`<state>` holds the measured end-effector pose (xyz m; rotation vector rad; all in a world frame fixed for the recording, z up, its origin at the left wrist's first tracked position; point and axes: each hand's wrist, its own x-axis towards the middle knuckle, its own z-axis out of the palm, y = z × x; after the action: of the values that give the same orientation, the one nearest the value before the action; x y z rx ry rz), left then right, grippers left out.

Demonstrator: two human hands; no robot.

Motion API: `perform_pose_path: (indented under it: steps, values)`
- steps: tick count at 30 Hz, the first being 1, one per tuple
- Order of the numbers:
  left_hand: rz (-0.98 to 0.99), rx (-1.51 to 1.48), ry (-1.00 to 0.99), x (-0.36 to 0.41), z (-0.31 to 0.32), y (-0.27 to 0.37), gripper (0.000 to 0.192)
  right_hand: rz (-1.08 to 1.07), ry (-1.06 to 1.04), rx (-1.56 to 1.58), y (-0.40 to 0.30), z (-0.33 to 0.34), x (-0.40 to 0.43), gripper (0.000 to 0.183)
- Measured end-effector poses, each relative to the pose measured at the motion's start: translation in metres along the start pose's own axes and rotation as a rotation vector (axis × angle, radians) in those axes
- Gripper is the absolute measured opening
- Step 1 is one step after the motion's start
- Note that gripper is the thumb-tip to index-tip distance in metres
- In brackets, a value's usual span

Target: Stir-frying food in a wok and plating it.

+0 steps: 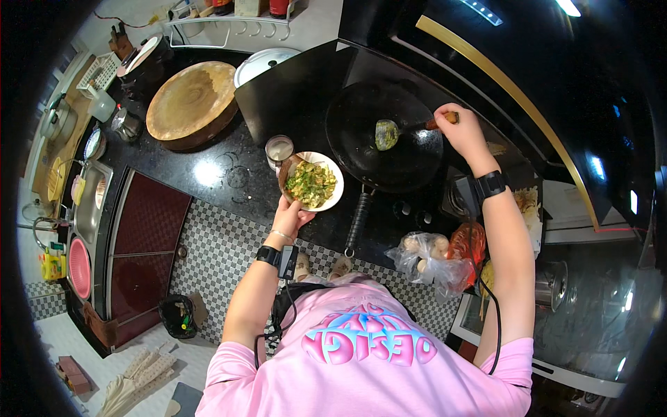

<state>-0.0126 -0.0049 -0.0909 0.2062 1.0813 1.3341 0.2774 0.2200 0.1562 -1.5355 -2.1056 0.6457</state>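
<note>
My left hand (293, 215) grips the near rim of a white bowl (337, 193), tilted a little and filled with chopped yellow and green food (311, 183), perhaps egg with greens. A glass jar (280, 149) with pale contents stands just behind the bowl. My right hand (456, 125) is closed around the wooden handle of a ladle or spatula (386, 134). Its head, coated with bits of green food, is over the black wok (359, 156) on the stove. Little else shows inside the wok. The wok's dark ribbed handle (358, 221) points towards me.
A thick round wooden chopping board (190, 104) and a metal lid (266, 65) lie on the black counter to the left, beyond a dark stove guard (292, 99). Near the right front edge are a plastic bag of round items (424, 250) and a red bag (465, 245). The range hood (510, 99) overhangs the right.
</note>
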Motion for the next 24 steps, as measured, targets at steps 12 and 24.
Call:
perform_pose_path:
  steps: [12, 24]
  values:
    - [0.006, -0.021, -0.012, 0.014, -0.007, -0.006, 0.046, -0.401, -0.276, -0.177, -0.076, 0.040, -0.020, 0.016]
    - [-0.029, -0.008, -0.045, 0.010, -0.001, 0.005, 0.049, -0.294, -0.286, 0.141, -0.143, -0.035, -0.050, 0.020]
